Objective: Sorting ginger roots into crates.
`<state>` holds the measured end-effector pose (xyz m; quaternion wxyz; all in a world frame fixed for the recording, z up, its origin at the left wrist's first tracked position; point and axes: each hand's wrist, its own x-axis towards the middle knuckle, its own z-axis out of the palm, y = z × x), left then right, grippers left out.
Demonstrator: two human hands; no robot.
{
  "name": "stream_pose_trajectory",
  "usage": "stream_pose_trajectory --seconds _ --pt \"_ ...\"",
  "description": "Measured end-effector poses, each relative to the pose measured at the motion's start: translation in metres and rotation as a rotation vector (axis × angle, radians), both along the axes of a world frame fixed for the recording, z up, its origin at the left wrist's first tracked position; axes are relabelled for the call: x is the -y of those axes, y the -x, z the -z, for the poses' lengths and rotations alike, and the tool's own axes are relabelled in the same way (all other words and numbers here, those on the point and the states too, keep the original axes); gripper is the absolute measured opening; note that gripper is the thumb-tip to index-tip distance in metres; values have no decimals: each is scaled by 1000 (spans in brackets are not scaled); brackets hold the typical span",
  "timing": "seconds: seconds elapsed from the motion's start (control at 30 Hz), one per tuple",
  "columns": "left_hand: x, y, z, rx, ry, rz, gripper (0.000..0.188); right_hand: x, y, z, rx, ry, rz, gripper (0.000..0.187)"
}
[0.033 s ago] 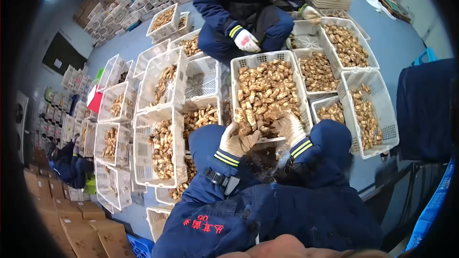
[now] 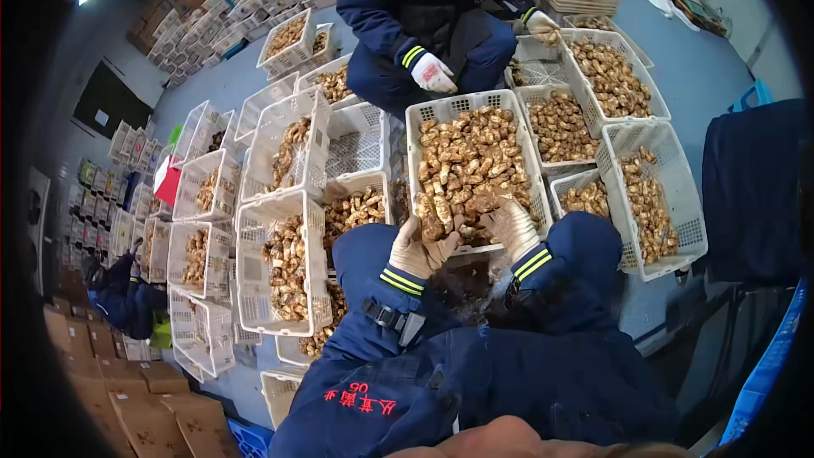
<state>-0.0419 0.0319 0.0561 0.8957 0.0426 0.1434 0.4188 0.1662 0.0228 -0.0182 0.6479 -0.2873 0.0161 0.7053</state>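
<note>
In front of me, a white plastic crate (image 2: 413, 131) is heaped with brown-and-cream thick-stemmed mushrooms (image 2: 475, 153). At its near left corner my left hand (image 2: 417, 253), in a pale glove, is closed around a mushroom (image 2: 430, 222), thumb on one side and fingers under it. My right hand (image 2: 513, 227), gloved too, bends its fingers down over the pile at the near right corner. Whatever lies under those fingertips is hidden. Both hands are close together above the crate's near rim, between my knees.
Across the crate sits a co-worker in dark blue, one white-gloved hand (image 2: 434, 74) on a knee, the other (image 2: 543, 27) at a crate's rim. More crates of mushrooms stand left (image 2: 243, 288) and right (image 2: 691, 229), some stacked. Cardboard boxes (image 2: 136, 416) fill the lower left.
</note>
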Motion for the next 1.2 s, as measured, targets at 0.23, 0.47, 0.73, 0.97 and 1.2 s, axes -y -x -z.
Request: stream_pose_trajectory --seconds 0.23,0.47,0.73,0.97,1.2 --pt "-26 -9 49 -134 132 -80 46 -6 -7 -22 621 -250 -2 35" --pt "-37 37 67 -142 213 -187 32 -20 25 21 953 -365 -58 37" --pt "-52 93 92 -268 151 -379 27 0 71 82 1049 -432 -1131 38" --pt "-52 114 105 -249 178 -422 23 1 94 46 1053 -432 -758 37" --pt "-44 123 95 -307 202 -425 17 6 105 21 1001 -242 -722 41"
